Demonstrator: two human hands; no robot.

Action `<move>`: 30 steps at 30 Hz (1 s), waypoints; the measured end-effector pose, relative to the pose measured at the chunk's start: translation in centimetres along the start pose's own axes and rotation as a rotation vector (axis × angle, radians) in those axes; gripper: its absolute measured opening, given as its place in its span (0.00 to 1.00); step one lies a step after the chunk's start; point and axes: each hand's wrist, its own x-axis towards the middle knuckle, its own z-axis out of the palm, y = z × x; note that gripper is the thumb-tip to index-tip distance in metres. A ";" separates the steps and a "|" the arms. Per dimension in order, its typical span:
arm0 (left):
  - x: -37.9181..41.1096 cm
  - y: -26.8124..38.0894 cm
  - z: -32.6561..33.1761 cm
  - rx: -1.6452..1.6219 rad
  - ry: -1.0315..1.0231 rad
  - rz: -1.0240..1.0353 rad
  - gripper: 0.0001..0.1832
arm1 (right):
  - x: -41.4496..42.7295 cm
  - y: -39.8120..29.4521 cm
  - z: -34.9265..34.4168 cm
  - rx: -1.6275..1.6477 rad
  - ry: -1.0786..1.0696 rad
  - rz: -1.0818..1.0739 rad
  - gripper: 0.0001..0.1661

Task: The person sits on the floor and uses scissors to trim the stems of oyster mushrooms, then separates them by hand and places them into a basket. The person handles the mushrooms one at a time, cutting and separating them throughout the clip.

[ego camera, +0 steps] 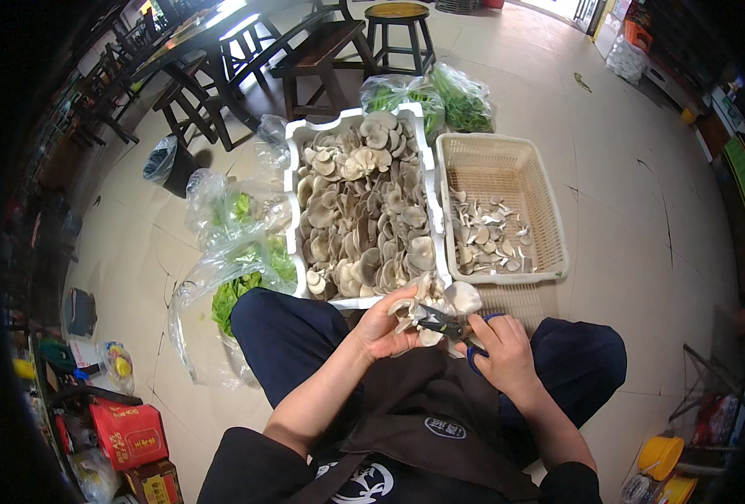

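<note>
My left hand (385, 327) holds a cluster of oyster mushrooms (429, 296) above my lap. In my right hand (505, 353) is a pair of scissors (443, 322) with blue handles and dark blades, which reach into the cluster near the stems. Just beyond my knees stands a white foam box (292, 208) filled with grey-brown oyster mushrooms (353, 214). To its right is a cream plastic basket (536, 189) with small loose mushrooms (486, 239) at its near left side.
Clear plastic bags with leafy greens (237, 290) lie left of the foam box; bagged greens (464, 101) are behind it. A black bin (177, 170) with a liner, a wooden bench (322, 50) and a round stool (398, 12) stand farther off. A red bag (130, 435) is at lower left.
</note>
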 end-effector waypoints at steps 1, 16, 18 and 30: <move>0.0 0.1 -0.1 -0.002 -0.002 0.016 0.24 | 0.2 -0.1 -0.1 -0.002 0.001 0.009 0.27; -1.1 3.0 -1.0 0.192 0.127 0.143 0.22 | -1.0 1.8 1.4 -0.008 -0.017 -0.110 0.28; -1.5 4.8 -1.1 0.358 0.181 0.243 0.23 | -1.0 2.5 1.7 0.034 -0.018 -0.189 0.29; -5.5 14.2 0.6 1.450 -0.027 -0.062 0.25 | 2.3 10.7 9.6 -0.094 -0.282 0.218 0.18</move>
